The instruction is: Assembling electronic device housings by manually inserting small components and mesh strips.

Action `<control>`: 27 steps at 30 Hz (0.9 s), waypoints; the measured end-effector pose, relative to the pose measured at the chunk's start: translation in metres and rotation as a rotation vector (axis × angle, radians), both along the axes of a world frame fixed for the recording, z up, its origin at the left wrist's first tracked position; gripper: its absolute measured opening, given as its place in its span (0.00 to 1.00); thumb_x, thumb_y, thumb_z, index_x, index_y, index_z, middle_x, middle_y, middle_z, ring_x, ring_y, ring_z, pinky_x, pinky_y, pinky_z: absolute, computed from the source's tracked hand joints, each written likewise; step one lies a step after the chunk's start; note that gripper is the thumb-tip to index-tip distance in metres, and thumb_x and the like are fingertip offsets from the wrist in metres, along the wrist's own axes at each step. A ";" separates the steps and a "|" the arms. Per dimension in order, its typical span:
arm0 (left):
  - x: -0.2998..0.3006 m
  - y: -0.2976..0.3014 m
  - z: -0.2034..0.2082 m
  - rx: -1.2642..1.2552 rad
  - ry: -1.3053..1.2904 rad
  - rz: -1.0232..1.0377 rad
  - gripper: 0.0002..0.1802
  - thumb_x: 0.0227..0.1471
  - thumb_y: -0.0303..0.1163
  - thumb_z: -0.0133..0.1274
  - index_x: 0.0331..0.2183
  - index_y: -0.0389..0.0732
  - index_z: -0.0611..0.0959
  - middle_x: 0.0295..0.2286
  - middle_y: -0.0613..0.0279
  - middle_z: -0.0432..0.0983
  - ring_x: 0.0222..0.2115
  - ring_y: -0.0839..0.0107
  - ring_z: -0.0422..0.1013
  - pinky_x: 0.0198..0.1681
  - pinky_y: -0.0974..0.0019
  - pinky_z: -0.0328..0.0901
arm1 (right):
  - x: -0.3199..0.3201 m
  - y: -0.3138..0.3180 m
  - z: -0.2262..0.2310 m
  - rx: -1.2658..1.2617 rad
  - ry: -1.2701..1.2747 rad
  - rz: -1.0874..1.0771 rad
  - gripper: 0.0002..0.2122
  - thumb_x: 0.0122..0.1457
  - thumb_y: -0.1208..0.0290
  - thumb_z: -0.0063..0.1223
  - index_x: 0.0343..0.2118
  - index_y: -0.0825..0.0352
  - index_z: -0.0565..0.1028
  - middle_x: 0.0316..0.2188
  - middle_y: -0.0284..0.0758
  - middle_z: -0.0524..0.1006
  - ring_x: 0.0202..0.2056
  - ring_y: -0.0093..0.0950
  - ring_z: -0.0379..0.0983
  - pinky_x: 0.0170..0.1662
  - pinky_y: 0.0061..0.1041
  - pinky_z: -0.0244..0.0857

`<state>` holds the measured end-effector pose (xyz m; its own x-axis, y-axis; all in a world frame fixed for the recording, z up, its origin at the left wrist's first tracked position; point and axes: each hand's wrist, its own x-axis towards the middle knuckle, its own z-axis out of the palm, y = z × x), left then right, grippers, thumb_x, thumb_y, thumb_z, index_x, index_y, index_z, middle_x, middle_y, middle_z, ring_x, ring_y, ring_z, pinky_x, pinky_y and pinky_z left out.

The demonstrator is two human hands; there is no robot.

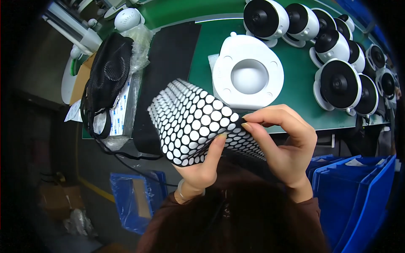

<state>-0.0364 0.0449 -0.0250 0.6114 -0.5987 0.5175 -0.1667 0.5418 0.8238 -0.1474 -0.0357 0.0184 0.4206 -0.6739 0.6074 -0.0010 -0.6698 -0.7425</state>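
A bent black sheet covered in rows of white round dots [192,120] is held up in front of me. My left hand [200,170] grips it from below, its thumb pressed on the dotted face and its other fingers hidden behind. At the sheet's right edge my right hand [284,137] pinches with thumb and index finger; a small dark bit shows at the fingertips, and I cannot tell whether it is apart from the sheet. Just beyond the hands, a white rounded fixture [219,74] with a round recess lies on the green table [295,84].
Several white cameras with black fronts [339,84] stand at the right. A black mat [168,50] lies left of the fixture. Further left are a black mesh bag [112,63] and clear plastic wrap [140,46]. Blue bins [346,189] stand at the lower right.
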 end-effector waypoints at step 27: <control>0.006 -0.006 -0.002 0.149 0.016 0.191 0.19 0.36 0.17 0.49 0.36 0.26 0.67 0.32 0.54 0.68 0.32 0.71 0.65 0.37 0.74 0.59 | 0.002 0.001 0.001 -0.057 0.038 0.090 0.04 0.39 0.87 0.47 0.21 0.74 0.68 0.24 0.40 0.71 0.27 0.26 0.67 0.31 0.18 0.61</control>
<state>-0.0305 0.0384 -0.0275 0.7280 -0.5406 0.4216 -0.2407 0.3742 0.8955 -0.1455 -0.0345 0.0197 0.5010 -0.5972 0.6265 0.0336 -0.7099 -0.7035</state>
